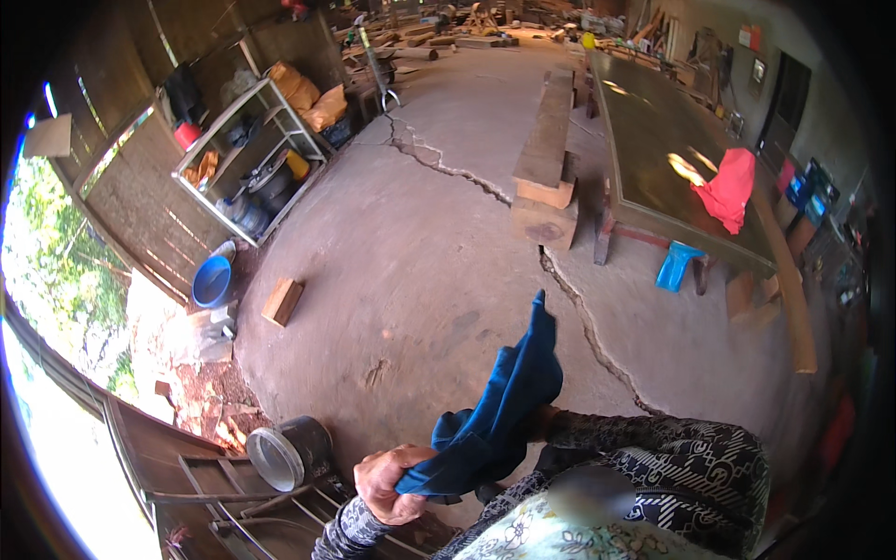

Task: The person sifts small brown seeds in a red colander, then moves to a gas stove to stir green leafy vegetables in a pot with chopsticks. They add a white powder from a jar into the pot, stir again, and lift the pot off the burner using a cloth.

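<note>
A dark blue cloth (490,411) is bunched and raised in front of me, one corner pointing up and away over the floor. Its lower left end is gripped in the closed fingers of my left hand (387,481). My right hand (541,425) is behind the cloth at its right edge. Only a sliver near the wrist shows, so its fingers are hidden. Both my arms are in dark patterned sleeves.
Left of my left hand stand a metal bucket (277,459) and a rack of bars (210,499). Beyond lie a wooden block (282,301), a blue basin (212,281) and a metal shelf (219,194). Thick timber (544,149) and a long table (653,140) stand ahead right. A crack (588,336) crosses the floor.
</note>
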A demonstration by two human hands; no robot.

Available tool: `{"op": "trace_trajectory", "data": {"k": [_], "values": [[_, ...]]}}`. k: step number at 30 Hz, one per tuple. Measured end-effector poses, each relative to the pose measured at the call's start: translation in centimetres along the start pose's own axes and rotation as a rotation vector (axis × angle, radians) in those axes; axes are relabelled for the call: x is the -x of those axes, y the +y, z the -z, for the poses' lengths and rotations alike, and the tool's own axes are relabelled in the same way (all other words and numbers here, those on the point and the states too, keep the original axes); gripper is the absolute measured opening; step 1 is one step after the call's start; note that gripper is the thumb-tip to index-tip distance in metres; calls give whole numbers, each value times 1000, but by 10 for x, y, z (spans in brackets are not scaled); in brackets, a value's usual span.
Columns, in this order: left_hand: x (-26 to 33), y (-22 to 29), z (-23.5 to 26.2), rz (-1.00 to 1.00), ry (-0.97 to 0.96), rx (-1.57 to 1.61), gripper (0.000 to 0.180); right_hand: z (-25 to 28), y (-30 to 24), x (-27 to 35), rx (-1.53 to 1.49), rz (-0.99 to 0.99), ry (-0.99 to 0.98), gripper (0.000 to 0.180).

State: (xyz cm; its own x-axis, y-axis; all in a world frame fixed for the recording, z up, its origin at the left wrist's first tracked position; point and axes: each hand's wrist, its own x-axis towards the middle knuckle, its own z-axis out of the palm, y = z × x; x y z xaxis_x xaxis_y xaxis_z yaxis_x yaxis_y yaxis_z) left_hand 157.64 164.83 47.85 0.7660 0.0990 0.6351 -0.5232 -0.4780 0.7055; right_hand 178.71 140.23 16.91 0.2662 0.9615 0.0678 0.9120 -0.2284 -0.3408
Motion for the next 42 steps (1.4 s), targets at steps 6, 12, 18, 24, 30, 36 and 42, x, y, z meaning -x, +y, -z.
{"op": "trace_trajectory", "data": {"k": [6, 12, 18, 24, 30, 36, 42], "values": [[-79, -18, -23, 215, 332, 152, 46, 69, -10, 26, -269, -400, -188, 58], [-155, -67, -48, 397, 389, 304, 29, 174, 28, 98, -572, -776, 94, 45], [-256, -116, -78, 367, 281, 313, 24, 268, 72, 147, -820, -817, 650, 24], [-417, -119, -155, 64, 123, 267, 23, 366, 154, 151, -921, -796, 1092, 28], [-608, -163, -221, 183, 53, 710, 28, 503, 246, 144, -1162, -756, 1649, 21], [-658, -163, -294, -195, 142, 138, 27, 572, 287, 189, -958, -442, 1865, 25], [-741, -256, -310, 373, -54, 899, 21, 544, 270, 123, -778, -889, 1431, 28]]}}
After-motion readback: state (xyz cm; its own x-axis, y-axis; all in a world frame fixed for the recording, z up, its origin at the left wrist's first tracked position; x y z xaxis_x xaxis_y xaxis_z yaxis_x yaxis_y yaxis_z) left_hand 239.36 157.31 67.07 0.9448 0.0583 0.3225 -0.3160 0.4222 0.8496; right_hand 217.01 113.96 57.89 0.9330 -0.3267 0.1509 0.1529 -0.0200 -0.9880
